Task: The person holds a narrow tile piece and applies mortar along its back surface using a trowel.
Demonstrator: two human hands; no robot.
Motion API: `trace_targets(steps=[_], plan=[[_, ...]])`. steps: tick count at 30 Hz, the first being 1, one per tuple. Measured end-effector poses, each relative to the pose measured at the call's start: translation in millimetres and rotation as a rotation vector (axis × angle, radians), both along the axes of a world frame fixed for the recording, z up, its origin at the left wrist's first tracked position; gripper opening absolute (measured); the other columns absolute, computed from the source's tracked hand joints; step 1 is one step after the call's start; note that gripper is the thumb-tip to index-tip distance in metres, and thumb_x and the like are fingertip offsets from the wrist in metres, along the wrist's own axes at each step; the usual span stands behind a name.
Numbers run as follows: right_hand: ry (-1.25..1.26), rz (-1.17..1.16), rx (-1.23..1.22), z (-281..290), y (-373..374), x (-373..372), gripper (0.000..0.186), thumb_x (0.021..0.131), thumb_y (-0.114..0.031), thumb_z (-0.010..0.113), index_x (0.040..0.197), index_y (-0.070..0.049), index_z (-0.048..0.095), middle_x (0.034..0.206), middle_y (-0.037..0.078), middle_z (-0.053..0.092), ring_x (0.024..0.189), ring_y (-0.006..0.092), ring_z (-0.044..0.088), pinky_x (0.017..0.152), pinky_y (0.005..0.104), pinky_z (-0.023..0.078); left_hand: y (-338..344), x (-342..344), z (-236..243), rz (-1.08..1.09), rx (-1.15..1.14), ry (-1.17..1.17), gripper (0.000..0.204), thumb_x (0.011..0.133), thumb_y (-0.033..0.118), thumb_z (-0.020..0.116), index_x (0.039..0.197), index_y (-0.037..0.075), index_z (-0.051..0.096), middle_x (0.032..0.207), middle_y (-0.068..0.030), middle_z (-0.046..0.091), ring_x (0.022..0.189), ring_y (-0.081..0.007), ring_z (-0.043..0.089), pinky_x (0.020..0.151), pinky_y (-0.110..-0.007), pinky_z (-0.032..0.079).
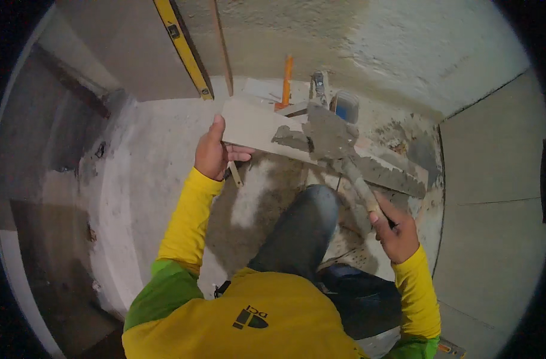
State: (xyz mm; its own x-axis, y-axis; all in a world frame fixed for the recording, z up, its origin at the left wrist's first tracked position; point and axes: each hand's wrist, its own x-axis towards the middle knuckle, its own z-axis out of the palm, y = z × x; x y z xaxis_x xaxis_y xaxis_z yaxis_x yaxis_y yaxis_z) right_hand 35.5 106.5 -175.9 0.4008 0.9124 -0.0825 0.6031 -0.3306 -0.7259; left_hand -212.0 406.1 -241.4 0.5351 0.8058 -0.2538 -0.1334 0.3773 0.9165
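Note:
My left hand (214,152) grips the left end of a long pale tile strip (249,124), thumb on top and fingers beneath. In my right hand (397,234) is the handle of a trowel (361,182), its blade coated in grey mortar and held against the strip's face. A patch of mortar (291,139) sticks to the strip left of the blade, and more mortar (392,175) covers its right part. The strip slants down to the right. The blade hides part of its middle.
A yellow spirit level (186,51) and a thin wooden stick (223,48) lean at the far wall. Beyond the strip are an orange-handled tool (287,82) and a clear container (347,106) with something blue. My knee (318,206) is just below the strip. Large panels (494,179) line the right wall.

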Motion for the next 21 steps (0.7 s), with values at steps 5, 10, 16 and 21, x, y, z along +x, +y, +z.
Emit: trace_targets(steps=[5,10,16,21], plan=[[0.265,0.015,-0.107,12,16,-30,0.045,0.091,-0.028,0.059,0.128,-0.003,0.054,0.122,0.025,0.057,0.119,0.0311,0.055,0.095,0.0334,0.043,-1,3,-1,0.027,-0.013,-0.011,0.060,0.097,0.051,0.035,0.121,-0.003,0.049,0.100,-0.0180,0.067,0.075,-0.0252,0.069,0.060,-0.030,0.057],[0.511,-0.142,-0.445,0,14,-28,0.046,0.094,-0.033,0.053,0.131,-0.006,0.053,0.085,0.013,0.066,0.062,0.0192,0.063,0.061,0.0291,0.050,1,2,-2,0.014,-0.014,0.002,0.059,0.098,0.050,0.035,0.121,-0.002,0.050,0.100,-0.0175,0.067,0.075,-0.0248,0.069,0.061,-0.030,0.056],[0.706,-0.350,-0.437,-29,-31,-24,0.048,0.093,-0.037,0.054,0.132,-0.008,0.053,0.071,0.004,0.059,0.048,0.0124,0.052,0.046,0.0260,0.043,4,-1,-8,-0.006,-0.042,-0.001,0.059,0.097,0.051,0.036,0.120,-0.002,0.051,0.099,-0.0173,0.067,0.075,-0.0248,0.069,0.062,-0.030,0.056],[0.879,-0.387,-0.351,-15,-36,-14,0.040,0.095,-0.039,0.051,0.116,-0.007,0.060,0.070,0.007,0.060,0.048,0.0149,0.053,0.045,0.0280,0.044,8,-6,-18,0.010,-0.055,0.002,0.060,0.097,0.052,0.037,0.120,-0.002,0.051,0.098,-0.0175,0.067,0.076,-0.0256,0.069,0.062,-0.030,0.056]])
